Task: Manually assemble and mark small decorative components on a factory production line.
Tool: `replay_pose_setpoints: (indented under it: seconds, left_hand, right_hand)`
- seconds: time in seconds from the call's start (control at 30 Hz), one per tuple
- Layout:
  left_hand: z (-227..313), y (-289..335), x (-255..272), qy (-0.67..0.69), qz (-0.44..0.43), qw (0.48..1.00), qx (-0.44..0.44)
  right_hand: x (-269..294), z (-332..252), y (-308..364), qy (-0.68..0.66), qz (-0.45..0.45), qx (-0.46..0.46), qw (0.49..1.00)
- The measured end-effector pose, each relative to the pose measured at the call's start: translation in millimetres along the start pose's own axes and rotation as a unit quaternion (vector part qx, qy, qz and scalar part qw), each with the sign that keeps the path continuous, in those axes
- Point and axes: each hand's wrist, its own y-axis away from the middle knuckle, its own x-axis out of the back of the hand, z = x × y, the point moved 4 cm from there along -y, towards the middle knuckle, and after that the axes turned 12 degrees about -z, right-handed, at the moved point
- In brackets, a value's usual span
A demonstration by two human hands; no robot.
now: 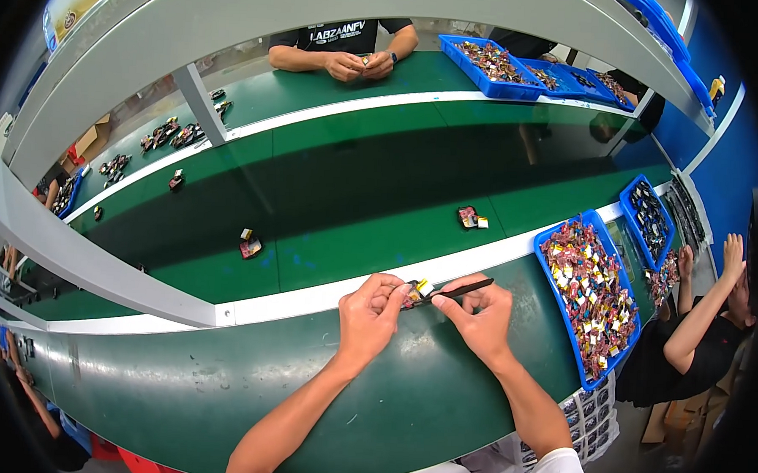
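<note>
Small dark part w/ yellow tag (pixel 416 290) sits over green bench (pixel 440 391) near its white edge, pinched in left hand (pixel 371 311). Right hand (pixel 477 313) grips black tweezers (pixel 461 288), tip at the part. Blue tray (pixel 571 329) of same parts just to the right; loose part (pixel 249 246) on belt beyond.

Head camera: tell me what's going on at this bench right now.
A person's left hand pinches a small dark part with a yellow tag over the green bench, while the right hand works at it with black tweezers. A blue bin of similar parts sits to the right. Finished-looking pieces lie on the conveyor belt, and a co-worker opposite handles another part.
</note>
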Motion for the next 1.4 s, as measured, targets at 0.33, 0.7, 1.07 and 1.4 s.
replay_pose_setpoints:
  seconds: [0.33, 0.7, 1.07, 1.4]
  left_hand:
    - [-4, 0, 0, -0.016, -0.002, 1.0, -0.017]
    - [3, 0, -1, 0.009, -0.048, 0.999, 0.021]
    - [-2, 0, 4, 0.114, -0.107, 0.987, 0.034]
    - [-6, -1, 5, 0.124, -0.108, 0.986, 0.04]
  right_hand:
    - [-1, 4, 0, 0.004, -0.001, -0.014, 1.0]
    - [1, 13, 0, -0.11, -0.025, -0.082, 0.99]
    - [-9, 9, 6, -0.198, -0.008, -0.06, 0.978]
    - [-11, 2, 6, -0.116, -0.004, -0.037, 0.993]
